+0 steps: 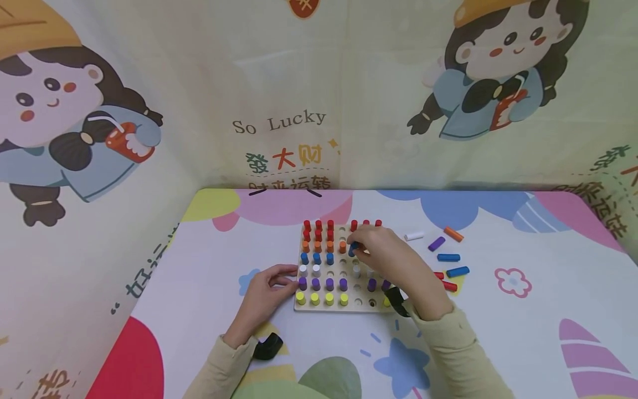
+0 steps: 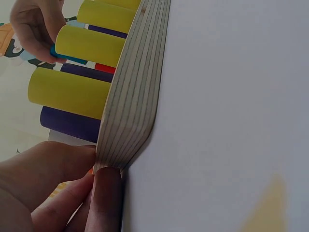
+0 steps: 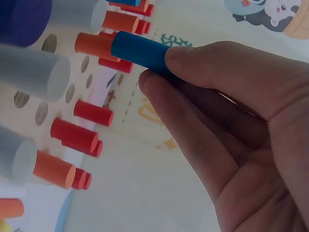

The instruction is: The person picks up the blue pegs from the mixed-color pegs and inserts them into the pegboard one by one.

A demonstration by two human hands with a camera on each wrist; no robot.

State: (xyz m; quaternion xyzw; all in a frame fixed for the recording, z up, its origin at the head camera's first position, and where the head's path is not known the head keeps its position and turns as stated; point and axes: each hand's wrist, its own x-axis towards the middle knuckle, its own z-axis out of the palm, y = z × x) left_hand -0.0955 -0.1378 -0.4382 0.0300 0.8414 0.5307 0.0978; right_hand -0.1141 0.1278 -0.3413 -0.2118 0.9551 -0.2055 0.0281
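Cartoon-printed cloth [image 1: 379,83] hangs behind and beside a bench [image 1: 533,343] with a colourful pattern. From the head camera, a wooden pegboard [image 1: 349,309] lies on it, with pegs in rows from red at the far side to yellow nearest. The left hand [image 1: 266,291] holds the board's left edge; the right hand [image 1: 386,252] is over the board, gripping a blue peg [image 1: 353,250]. Loose pegs [image 1: 448,257] in white, purple, orange, blue and red lie on the bench to the right.

From the left wrist, thumb and fingers pinch the board near a corner, beside yellow pegs [image 2: 70,92] and purple ones.

From the right wrist, thumb and fingers pinch the blue peg at one end; its free end is out of any hole, overlapping an orange peg [image 3: 89,44] in view. Whether those two touch, I cannot tell.
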